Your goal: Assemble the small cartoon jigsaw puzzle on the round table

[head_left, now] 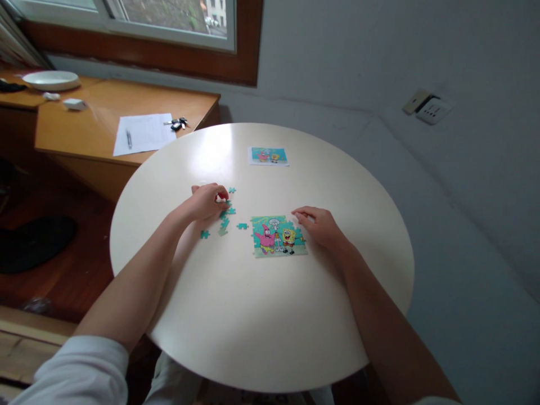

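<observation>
A partly assembled jigsaw puzzle [276, 246] with a pink starfish, a grey-green figure and a yellow sponge lies flat on the white round table [261, 315]. Its left and upper right edges are jagged. To its left is a loose cluster of teal puzzle pieces [224, 225]. Over the upper part of that cluster my left hand [207, 201] is curled, thumb and forefinger pinched at a teal piece. My right hand [318, 224] rests by the puzzle's upper right corner, its fingers bent together; whatever is between their tips is too small to make out.
Farther back on the table lies a small reference picture [269, 156] with matching cartoon figures. Beyond the table's left edge stands a wooden desk [95, 126] bearing a paper sheet [145, 134], a pen [129, 139], keys [178, 123] and a white dish [51, 80]. A wall is at right.
</observation>
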Motion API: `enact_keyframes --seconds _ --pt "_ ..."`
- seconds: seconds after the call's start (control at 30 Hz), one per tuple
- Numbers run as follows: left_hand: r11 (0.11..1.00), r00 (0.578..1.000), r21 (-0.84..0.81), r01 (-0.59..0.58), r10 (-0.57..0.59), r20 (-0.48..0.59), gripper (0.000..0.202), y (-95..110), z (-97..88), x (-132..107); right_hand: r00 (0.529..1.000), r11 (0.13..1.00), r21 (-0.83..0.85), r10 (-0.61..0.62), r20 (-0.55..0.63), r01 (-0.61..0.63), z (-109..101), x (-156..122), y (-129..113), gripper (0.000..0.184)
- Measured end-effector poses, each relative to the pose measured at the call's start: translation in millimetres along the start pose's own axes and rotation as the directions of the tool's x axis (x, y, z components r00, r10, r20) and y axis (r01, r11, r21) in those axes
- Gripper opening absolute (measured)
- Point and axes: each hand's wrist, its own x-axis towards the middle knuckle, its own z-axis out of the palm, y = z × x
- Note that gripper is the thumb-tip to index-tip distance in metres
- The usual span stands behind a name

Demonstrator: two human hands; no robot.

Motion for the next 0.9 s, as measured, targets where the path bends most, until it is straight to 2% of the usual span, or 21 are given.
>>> enact_keyframes --seconds 0.27,0.43,0.53,0.9 --pt "0.999 0.999 -0.015 -0.041 0.041 0.021 0.014 1.3 0.6 -0.8 1.0 1.0 0.001 -0.007 0.002 0.007 -0.2 0.3 1.0 0.025" --pt "1.0 0.999 -0.029 0.004 -0.005 -0.043 0.025 -0.7 1.8 0.9 1.0 1.0 -0.007 0.003 0.006 -0.003 0.6 0.4 1.3 0.026" --pt "1.0 0.998 -0.026 0.01 -0.012 -0.066 0.024 -3.0 3.8 1.4 1.0 1.0 -0.011 0.007 0.012 -0.007 0.1 0.3 0.5 0.026" --pt "1.0 1.0 0.002 0.01 -0.01 -0.001 0.019 -0.5 1.7 1.5 1.0 1.0 0.008 -0.009 0.004 0.009 -0.3 0.2 0.5 0.026"
